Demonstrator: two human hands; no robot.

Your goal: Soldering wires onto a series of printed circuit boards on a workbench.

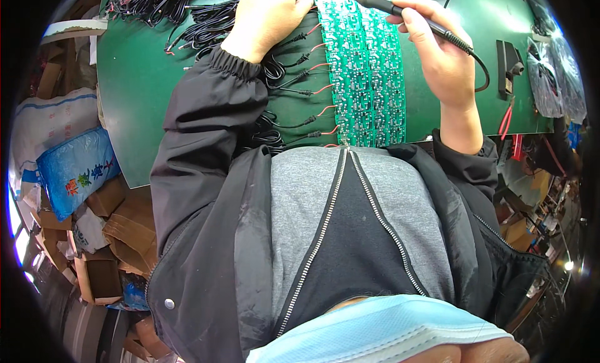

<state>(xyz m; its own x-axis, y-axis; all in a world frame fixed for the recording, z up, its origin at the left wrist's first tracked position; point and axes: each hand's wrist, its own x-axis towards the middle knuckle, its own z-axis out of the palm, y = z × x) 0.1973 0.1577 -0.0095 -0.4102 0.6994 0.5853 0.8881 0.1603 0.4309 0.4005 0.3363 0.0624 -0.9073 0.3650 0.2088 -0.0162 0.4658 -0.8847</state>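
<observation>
My right hand grips the dark handle of a soldering iron, its cord curving down past my wrist. The iron's tip points left, over the far end of a panel of green circuit boards. My left hand is closed in a pinch at that panel's far left corner. A thin reddish wire seems to be at its fingertips, partly cut off by the picture's top edge. Along the panel's left side, several black cables join it by short red wires.
Bundles of black cables lie at the far left of the green table. To the right are a black stand, red-handled pliers and clear plastic bags. Cardboard boxes and a blue-and-white sack sit beyond the left edge.
</observation>
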